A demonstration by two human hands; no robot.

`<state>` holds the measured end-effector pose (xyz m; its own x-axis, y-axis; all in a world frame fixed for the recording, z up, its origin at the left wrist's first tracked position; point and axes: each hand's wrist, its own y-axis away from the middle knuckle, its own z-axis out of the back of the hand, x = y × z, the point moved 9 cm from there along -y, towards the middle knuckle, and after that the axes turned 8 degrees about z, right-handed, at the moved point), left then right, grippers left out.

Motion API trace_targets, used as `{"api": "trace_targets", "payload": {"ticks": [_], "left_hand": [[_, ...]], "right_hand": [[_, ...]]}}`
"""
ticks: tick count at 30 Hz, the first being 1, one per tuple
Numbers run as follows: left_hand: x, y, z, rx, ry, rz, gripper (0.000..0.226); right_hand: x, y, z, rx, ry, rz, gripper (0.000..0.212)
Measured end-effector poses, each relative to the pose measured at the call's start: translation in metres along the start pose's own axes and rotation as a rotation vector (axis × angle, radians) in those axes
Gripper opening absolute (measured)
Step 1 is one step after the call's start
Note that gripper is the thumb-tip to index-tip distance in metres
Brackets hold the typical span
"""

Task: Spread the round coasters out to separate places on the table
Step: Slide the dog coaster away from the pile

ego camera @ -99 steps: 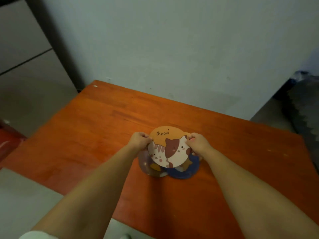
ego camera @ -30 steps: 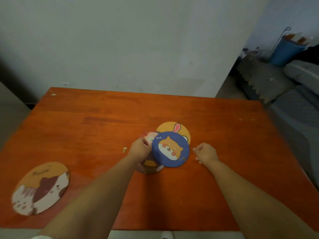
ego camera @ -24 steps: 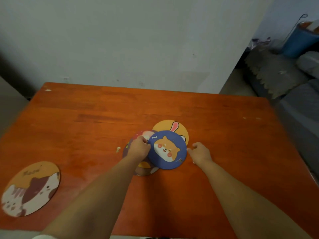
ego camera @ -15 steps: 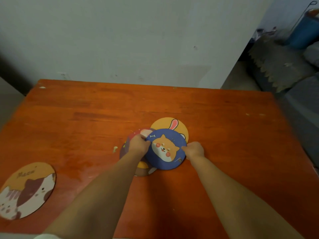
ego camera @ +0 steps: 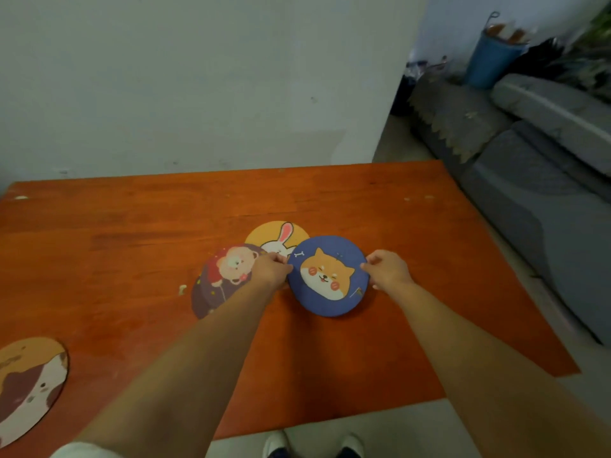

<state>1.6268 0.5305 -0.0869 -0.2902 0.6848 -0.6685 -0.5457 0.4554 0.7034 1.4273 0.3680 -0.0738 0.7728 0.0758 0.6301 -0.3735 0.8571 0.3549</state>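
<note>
A blue round coaster with a dog face [ego camera: 327, 276] is held at mid table, my left hand [ego camera: 271, 269] pinching its left rim and my right hand [ego camera: 386, 269] its right rim. Its left edge overlaps a yellow rabbit coaster [ego camera: 276, 236] lying behind it. A dark purple bear coaster [ego camera: 224, 279] lies to the left, partly hidden under my left forearm. The cat coaster [ego camera: 29, 385] lies apart at the table's near left corner, cut off by the frame edge.
The orange wooden table [ego camera: 132, 226] stands against a pale wall. A small crumb [ego camera: 182, 289] lies left of the bear coaster. A grey sofa [ego camera: 545, 180] and a blue bucket [ego camera: 492, 57] are off to the right. My shoes [ego camera: 314, 444] show below the table's near edge.
The cat coaster went from both hands to the near left corner. Both hands then took the blue dog coaster and shifted it right, uncovering the bear coaster.
</note>
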Motion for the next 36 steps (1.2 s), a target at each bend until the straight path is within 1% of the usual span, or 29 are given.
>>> {"api": "trace_targets", "payload": {"ticks": [2, 5, 13, 17, 19, 22, 25, 28, 29, 32, 34, 36], "left_hand": [[0.004, 0.011, -0.021, 0.024, -0.023, 0.011, 0.035], [0.012, 0.025, -0.054, 0.033, -0.008, 0.032, 0.032], [0.065, 0.057, -0.129, -0.078, 0.025, 0.132, 0.037], [0.084, 0.062, -0.147, -0.139, -0.068, 0.137, 0.035], [0.085, 0.061, -0.147, -0.178, -0.158, 0.113, 0.031], [0.078, 0.057, -0.143, -0.24, -0.276, 0.049, 0.011], [0.074, 0.049, -0.139, -0.288, -0.349, -0.001, 0.008], [0.073, 0.044, -0.139, -0.31, -0.429, -0.02, 0.007], [0.071, 0.044, -0.14, -0.317, -0.459, -0.032, 0.008], [0.063, 0.048, -0.14, -0.326, -0.513, -0.047, 0.025], [0.06, 0.05, -0.134, -0.325, -0.531, -0.036, 0.034], [0.055, 0.053, -0.121, -0.327, -0.526, -0.023, 0.032]], "right_hand": [[-0.015, 0.005, 0.015, 0.016, 0.047, 0.029, 0.017], [-0.04, 0.011, 0.034, 0.039, 0.095, 0.058, 0.008], [-0.118, 0.027, 0.062, 0.143, 0.141, 0.099, 0.007], [-0.146, 0.034, 0.062, 0.168, 0.148, 0.102, 0.01], [-0.151, 0.035, 0.059, 0.16, 0.138, 0.115, 0.015], [-0.153, 0.034, 0.053, 0.151, 0.099, 0.136, 0.027], [-0.15, 0.031, 0.044, 0.168, 0.089, 0.15, 0.023], [-0.149, 0.029, 0.037, 0.187, 0.2, 0.172, 0.019], [-0.148, 0.028, 0.037, 0.195, 0.259, 0.178, 0.019], [-0.14, 0.025, 0.043, 0.209, 0.412, 0.19, 0.025], [-0.13, 0.023, 0.05, 0.197, 0.452, 0.197, 0.032], [-0.117, 0.02, 0.053, 0.198, 0.442, 0.213, 0.028]]}}
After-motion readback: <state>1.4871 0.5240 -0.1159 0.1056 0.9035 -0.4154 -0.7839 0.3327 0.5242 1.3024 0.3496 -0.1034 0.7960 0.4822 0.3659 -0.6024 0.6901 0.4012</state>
